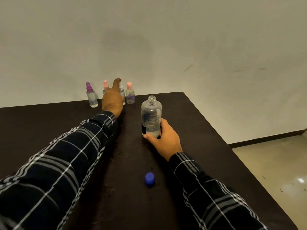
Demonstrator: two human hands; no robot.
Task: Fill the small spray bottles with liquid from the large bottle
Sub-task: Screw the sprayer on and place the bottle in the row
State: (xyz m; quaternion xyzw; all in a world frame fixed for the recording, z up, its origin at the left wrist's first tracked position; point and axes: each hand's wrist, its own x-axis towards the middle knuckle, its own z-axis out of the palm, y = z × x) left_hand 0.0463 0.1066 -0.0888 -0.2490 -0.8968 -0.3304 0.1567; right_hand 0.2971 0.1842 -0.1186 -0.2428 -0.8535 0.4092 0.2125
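head view: the large bottle (151, 116) stands upright on the dark table (49, 123), a little right of centre, with its neck open. its blue cap (149, 179) lies by itself on the table, nearer the person and well apart from the bottle. the right hand (163, 138) is wrapped round the bottle's lower part, thumb across the front and fingers curled behind, holding it steady on the surface.

the left hand (113, 100) is stretched out to the row of small bottles along the table's far edge, by the wall (199, 47). from left to right these are a purple-topped spray bottle (91, 97), a pink-topped spray bottle (105, 86), a white-topped spray bottle (121, 90) and a pink-capped bottle (130, 95) with something purple inside. the hand covers most of the pink-topped and white-topped ones. one digit sticks up between their tops. whether the fingers have closed on either bottle i cannot tell, because the back of the hand hides them.

the step in hand looks like fetching a small bottle, with the source already opened. all four small bottles wear their tops. the next move likely calls for bringing one close, unscrewing its sprayer, then tilting the large bottle slowly over that narrow neck. a spill is the main risk.
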